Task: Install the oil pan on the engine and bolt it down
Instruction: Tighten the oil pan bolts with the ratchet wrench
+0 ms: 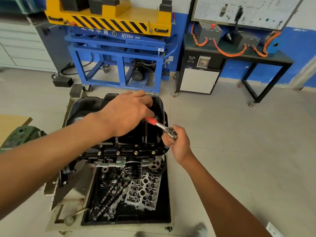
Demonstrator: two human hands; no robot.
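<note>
Fingers: left hand (126,113) grips ratchet (161,126) handle | right hand (178,142) pinches head | oil pan (89,106) seemingly beneath

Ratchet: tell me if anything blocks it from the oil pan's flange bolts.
Nothing visible does. The ratchet is at the oil pan's right edge; the right hand wraps its head and hides whatever lies beneath. The near flange bolts lie uncovered.
</note>
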